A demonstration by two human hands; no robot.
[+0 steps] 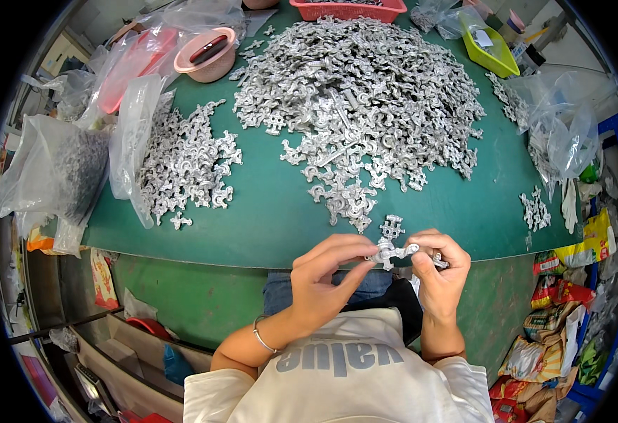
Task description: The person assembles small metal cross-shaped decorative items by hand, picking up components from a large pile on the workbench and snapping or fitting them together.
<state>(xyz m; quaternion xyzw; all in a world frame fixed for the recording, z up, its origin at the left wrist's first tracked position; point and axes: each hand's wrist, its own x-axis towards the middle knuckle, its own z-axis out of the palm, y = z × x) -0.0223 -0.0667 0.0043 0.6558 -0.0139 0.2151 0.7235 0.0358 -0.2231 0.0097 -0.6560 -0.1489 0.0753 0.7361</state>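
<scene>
Close to the table's front edge, a silvery cast metal part (389, 254) with several short arms is held up between both hands. The thumb and fingers of my left hand (330, 271) pinch its left end. My right hand (439, 268) is at its right end, thumb against it, and another small metal piece (439, 261) shows among the curled fingers. Just beyond the hands lies a flat, cross-shaped metal part (392, 225). A big heap of similar metal castings (365, 99) covers the middle of the green table (252, 211).
A smaller pile of castings (189, 162) lies at left beside clear plastic bags (62, 169). A pink bowl (209, 60) holds a dark red tool. Behind the heap stand a red basket (348, 10) and, at right, a yellow-green basket (491, 53). Few castings (535, 210) lie near the right edge.
</scene>
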